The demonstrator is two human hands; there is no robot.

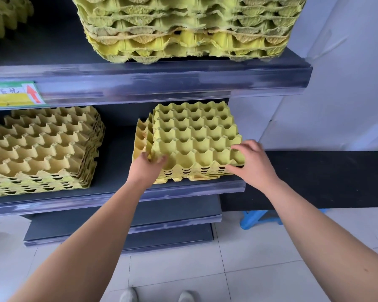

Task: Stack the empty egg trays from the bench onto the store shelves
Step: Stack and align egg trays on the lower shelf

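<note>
The middle shelf (pixel 116 153) holds two piles of yellow egg trays. The left stack (pixel 42 149) sits at the left edge of the frame. The centre stack (pixel 194 140) is in the middle of the frame, and both hands are on it. All the cups that can be seen are empty. Its top tray is square to the shelf, while a few lower trays jut out on the left side.

The left hand (pixel 146 165) grips the stack's near left corner, fingers curled over the top tray. The right hand (pixel 252 162) grips the near right corner, fingers hooked over the rim and thumb low on the front edge.

The upper shelf (pixel 162 79) carries a tall stack (pixel 183 29) at top centre and a corner stack (pixel 7 16) at upper left. A label (pixel 13 93) with a red arrow sits on its front rail.

The centre stack's front edge lies just behind the shelf lip. A strip of bare dark shelf separates it from the left stack. The upper rail overhangs the stack's rear rows with open room between. Right of the stack the shelf ends near the wall, where the black bench (pixel 314 177) runs to the right edge of the frame above a blue stool (pixel 260 219).
</note>
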